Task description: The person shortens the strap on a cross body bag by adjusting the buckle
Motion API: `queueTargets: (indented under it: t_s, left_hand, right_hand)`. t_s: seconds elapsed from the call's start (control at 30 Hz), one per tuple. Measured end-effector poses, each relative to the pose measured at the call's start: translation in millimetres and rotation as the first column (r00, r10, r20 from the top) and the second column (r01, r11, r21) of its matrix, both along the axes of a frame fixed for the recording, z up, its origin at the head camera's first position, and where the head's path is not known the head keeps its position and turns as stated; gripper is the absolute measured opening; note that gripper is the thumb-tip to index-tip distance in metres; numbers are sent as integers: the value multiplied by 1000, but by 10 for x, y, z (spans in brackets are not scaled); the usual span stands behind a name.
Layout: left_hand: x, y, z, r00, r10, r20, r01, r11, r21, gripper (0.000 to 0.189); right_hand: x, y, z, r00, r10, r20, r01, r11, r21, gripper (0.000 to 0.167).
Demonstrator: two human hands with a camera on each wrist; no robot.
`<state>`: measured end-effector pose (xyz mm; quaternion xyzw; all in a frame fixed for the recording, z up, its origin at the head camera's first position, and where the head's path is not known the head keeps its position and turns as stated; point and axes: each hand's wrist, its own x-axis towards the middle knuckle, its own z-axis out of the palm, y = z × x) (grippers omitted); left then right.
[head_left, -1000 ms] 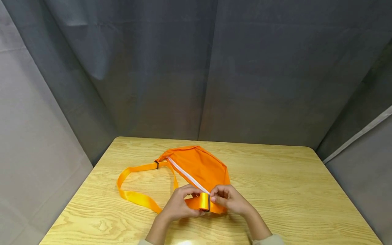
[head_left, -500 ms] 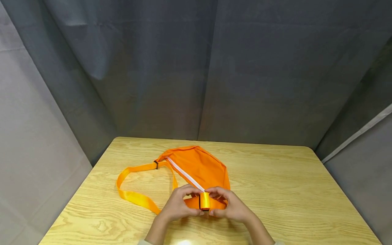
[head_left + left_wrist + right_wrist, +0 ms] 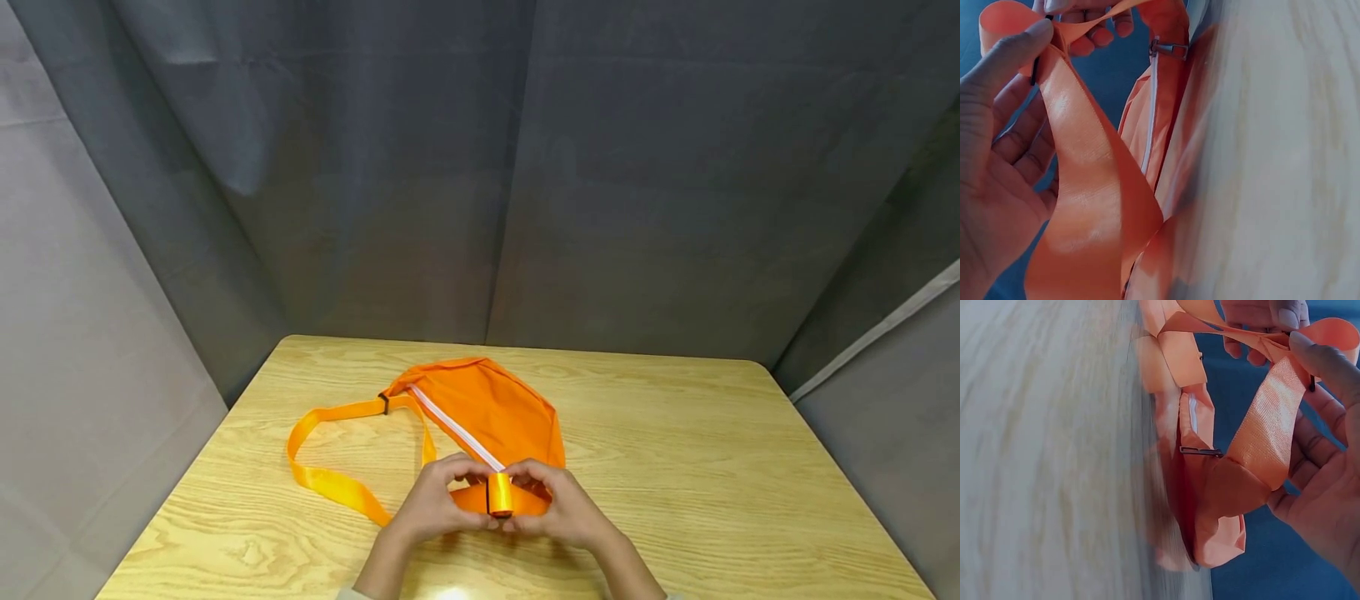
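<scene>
An orange waist bag (image 3: 498, 408) with a white zipper (image 3: 453, 425) lies on the wooden table. Both hands hold its strap at the near end, around a dark strap slider (image 3: 488, 497) and a raised loop of strap (image 3: 500, 492). My left hand (image 3: 431, 504) pinches from the left, thumb below and fingers above. From the right, my right hand (image 3: 570, 508) pinches the same spot. In the left wrist view, the left thumb presses the strap (image 3: 1082, 156) close by the slider. The metal zipper pull (image 3: 1200, 452) hangs beneath the strap in the right wrist view.
The rest of the strap (image 3: 330, 483) curves out to the left over the table (image 3: 675, 450). A second dark slider (image 3: 385, 404) sits at the bag's far left corner. Grey curtains (image 3: 480, 167) stand behind and on both sides.
My right hand has shifted left and lowered its thumb to the strap's near edge. The slider, earlier right of the loop, now shows at its left. The bag has hardly moved.
</scene>
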<state>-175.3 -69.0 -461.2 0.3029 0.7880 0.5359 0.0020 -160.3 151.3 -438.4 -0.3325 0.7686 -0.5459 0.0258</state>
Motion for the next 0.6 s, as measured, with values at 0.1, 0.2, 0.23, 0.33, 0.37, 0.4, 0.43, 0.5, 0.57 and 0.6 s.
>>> queueTargets:
  t_s: [0.1, 0.2, 0.23, 0.33, 0.37, 0.4, 0.43, 0.5, 0.57, 0.6]
  left_hand:
    - [-34, -70, -65, 999, 0, 37, 1, 1000, -21, 49]
    - [-43, -174, -77, 997, 2, 72, 1, 999, -39, 51]
    - [-43, -215, -75, 996, 5, 89, -2, 999, -39, 51]
    - [-39, -335, -78, 992, 36, 119, -29, 998, -63, 45]
    - [-36, -369, -82, 990, 48, 134, -38, 997, -71, 42]
    - [-34, -399, -87, 987, 59, 149, -47, 996, -79, 39]
    - [-32, -420, -94, 984, 65, 165, -51, 995, -88, 37]
    - [-28, -442, -111, 979, 60, 195, -42, 994, -97, 34]
    - [-23, -441, -128, 975, 46, 219, -25, 995, -98, 32]
    - [-23, -439, -131, 974, 41, 224, -19, 995, -100, 31]
  right_hand:
    - [11, 5, -1, 1000, -16, -18, 15, 1000, -8, 43]
    - [28, 22, 4, 999, -35, -16, 35, 999, -11, 43]
    - [32, 28, 6, 999, -40, -11, 40, 999, -11, 43]
    - [36, 38, 5, 999, -47, -3, 47, 999, -14, 43]
    - [36, 40, 3, 999, -48, -2, 48, 999, -15, 43]
    - [36, 40, 0, 999, -49, -4, 49, 999, -17, 43]
    - [35, 41, -4, 999, -49, -8, 49, 999, -20, 43]
    - [36, 42, -12, 999, -50, -12, 50, 998, -25, 43]
    - [38, 42, -19, 999, -48, -20, 47, 998, -29, 43]
    - [34, 39, -21, 999, -46, -24, 46, 998, -31, 43]
